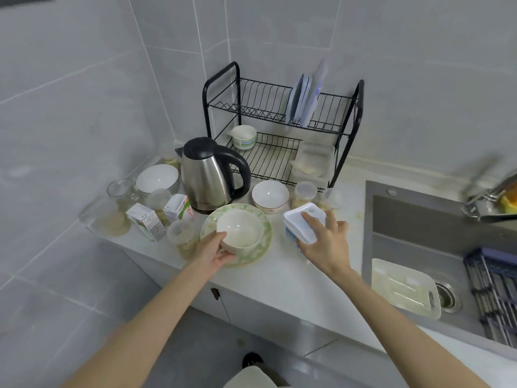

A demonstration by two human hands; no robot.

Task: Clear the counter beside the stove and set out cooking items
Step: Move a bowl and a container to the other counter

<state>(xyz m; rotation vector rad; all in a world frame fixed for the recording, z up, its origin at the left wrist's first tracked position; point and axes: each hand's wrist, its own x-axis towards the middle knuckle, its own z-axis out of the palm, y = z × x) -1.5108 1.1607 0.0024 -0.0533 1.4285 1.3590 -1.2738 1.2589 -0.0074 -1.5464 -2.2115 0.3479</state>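
A white bowl point(240, 230) sits on a green patterned plate point(264, 222) near the counter's front edge. My left hand point(214, 252) grips the bowl's near rim, thumb on top. To the right, my right hand point(324, 242) holds a white and blue box point(300, 224), with the index finger lying across its lid. A steel kettle point(207, 175) stands behind the plate. A second white bowl point(270, 196) rests beside the kettle.
A black two-tier dish rack point(282, 127) holds plates, a cup and plastic containers. Glass jars, two small cartons point(145, 221) and a large bowl point(156, 177) crowd the left. The sink point(419, 219) at right holds a plastic tray point(402, 287).
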